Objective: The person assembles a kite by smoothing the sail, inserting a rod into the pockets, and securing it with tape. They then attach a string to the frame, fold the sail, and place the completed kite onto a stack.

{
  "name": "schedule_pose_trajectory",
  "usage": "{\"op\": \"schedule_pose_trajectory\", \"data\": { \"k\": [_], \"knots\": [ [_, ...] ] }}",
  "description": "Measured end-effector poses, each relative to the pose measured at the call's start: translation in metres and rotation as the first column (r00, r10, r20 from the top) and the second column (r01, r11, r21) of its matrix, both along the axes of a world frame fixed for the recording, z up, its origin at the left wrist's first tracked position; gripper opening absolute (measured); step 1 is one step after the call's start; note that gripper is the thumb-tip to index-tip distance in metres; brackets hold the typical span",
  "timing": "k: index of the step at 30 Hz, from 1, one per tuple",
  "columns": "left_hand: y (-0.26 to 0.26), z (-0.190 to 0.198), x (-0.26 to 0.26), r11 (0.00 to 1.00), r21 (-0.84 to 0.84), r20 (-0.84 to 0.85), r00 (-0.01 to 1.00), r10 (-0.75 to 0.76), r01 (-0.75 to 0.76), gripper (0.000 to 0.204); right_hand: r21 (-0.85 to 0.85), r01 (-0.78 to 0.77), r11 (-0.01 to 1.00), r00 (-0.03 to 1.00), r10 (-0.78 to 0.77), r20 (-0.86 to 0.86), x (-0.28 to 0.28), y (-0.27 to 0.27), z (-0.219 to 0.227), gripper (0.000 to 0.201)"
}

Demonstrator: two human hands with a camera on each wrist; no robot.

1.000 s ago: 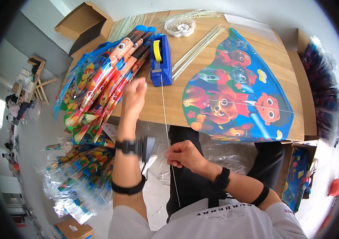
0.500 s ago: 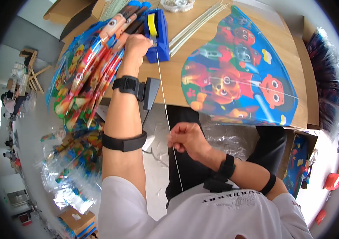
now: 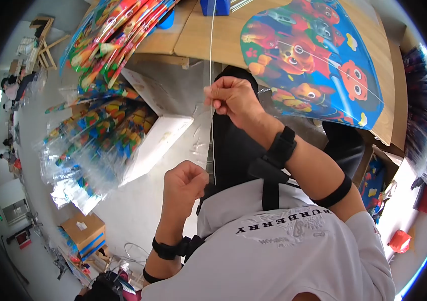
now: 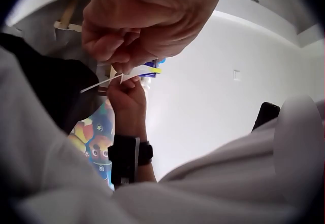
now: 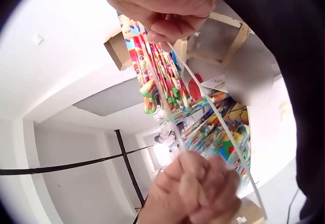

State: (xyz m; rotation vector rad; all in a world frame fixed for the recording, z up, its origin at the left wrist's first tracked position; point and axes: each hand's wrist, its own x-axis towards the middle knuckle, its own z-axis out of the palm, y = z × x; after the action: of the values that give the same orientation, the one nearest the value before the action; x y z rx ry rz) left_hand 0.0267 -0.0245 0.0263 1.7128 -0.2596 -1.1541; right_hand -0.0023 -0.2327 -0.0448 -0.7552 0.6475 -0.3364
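Note:
A thin white rod (image 3: 212, 55) runs lengthwise in the head view, from beside the tape dispenser to the lap. My right hand (image 3: 236, 100) pinches it between thumb and fingers over the knee. Closer to the body, my left hand (image 3: 186, 183) has its fingers curled, pinching a clear strip of tape (image 5: 167, 102) that stretches toward the right hand in the right wrist view. The blue tape dispenser (image 3: 215, 7) is partly cut off at the top edge. A cartoon-printed, kite-shaped sheet (image 3: 303, 60) lies on the table, right of the rod.
Bundled cartoon-printed rolls (image 3: 113, 35) lie on the table's left. Below them are plastic-wrapped prints (image 3: 98, 130) and a white board (image 3: 158, 148). An open carton (image 3: 374, 175) stands by the right leg, with more wrapped prints (image 3: 421, 110) at far right.
My left hand has come back from the dispenser toward the body, drawing out clear tape. My right hand still pinches the rod. The head view has tilted down.

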Motion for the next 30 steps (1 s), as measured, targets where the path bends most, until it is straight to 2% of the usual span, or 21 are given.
{"op": "schedule_pose_trajectory", "data": {
  "k": [2,5,7,9,14,17,20,22,23,25,26,28,30],
  "knots": [
    [0.003,0.000,-0.002,1.000,0.003,-0.008,1.000,0.001,-0.001,0.007,-0.001,0.027,1.000,0.999,-0.027,0.018,0.002,0.001,0.000,0.014],
    [0.003,0.001,0.013,0.998,0.017,0.039,0.997,-0.068,0.068,0.006,-0.076,0.018,0.997,0.998,-0.022,-0.054,0.001,0.006,0.001,0.014],
    [0.009,0.002,0.024,0.989,0.056,0.008,0.991,-0.136,0.136,0.005,-0.205,-0.027,0.978,0.994,0.004,-0.111,0.003,0.004,-0.002,0.014],
    [0.014,0.003,0.036,0.988,-0.007,-0.082,0.985,-0.155,0.155,0.006,-0.161,-0.019,0.987,0.988,-0.006,-0.152,0.011,-0.002,0.002,0.014],
    [0.017,0.003,0.056,0.978,-0.010,-0.129,0.970,-0.207,0.208,0.005,-0.162,0.033,0.986,0.981,-0.063,-0.186,0.057,-0.049,-0.007,0.013],
    [0.020,-0.005,0.066,0.976,0.005,-0.206,0.955,-0.213,0.218,0.006,-0.227,-0.018,0.974,0.968,-0.040,-0.247,0.084,-0.080,-0.019,0.013],
    [0.019,-0.010,0.073,0.969,0.003,-0.253,0.938,-0.237,0.245,0.006,-0.337,-0.004,0.942,0.957,-0.095,-0.276,0.098,-0.102,-0.025,0.015],
    [0.020,-0.014,0.077,0.965,0.003,-0.278,0.927,-0.250,0.261,0.007,-0.455,0.153,0.877,0.915,-0.299,-0.270,0.102,-0.113,-0.019,0.015],
    [0.021,-0.018,0.077,0.966,-0.005,-0.314,0.917,-0.246,0.258,0.007,-0.458,0.158,0.875,0.913,-0.306,-0.270,0.103,-0.120,-0.013,0.015],
    [0.019,-0.021,0.077,0.966,-0.030,-0.359,0.899,-0.248,0.255,0.008,-0.188,0.449,0.874,0.880,-0.469,-0.079,0.104,-0.138,0.005,0.015],
    [0.019,-0.022,0.077,0.965,-0.032,-0.360,0.898,-0.253,0.259,0.008,-0.190,0.452,0.872,0.878,-0.472,-0.079,0.106,-0.144,0.015,0.015],
    [0.019,-0.024,0.077,0.964,-0.011,-0.381,0.890,-0.250,0.266,0.008,0.013,0.488,0.873,0.871,-0.486,-0.072,0.111,-0.154,0.032,0.014],
    [0.016,-0.020,0.077,0.968,-0.015,-0.395,0.888,-0.236,0.250,0.008,-0.003,0.471,0.882,0.881,-0.471,-0.043,0.116,-0.160,0.035,0.012]
  ]
}}
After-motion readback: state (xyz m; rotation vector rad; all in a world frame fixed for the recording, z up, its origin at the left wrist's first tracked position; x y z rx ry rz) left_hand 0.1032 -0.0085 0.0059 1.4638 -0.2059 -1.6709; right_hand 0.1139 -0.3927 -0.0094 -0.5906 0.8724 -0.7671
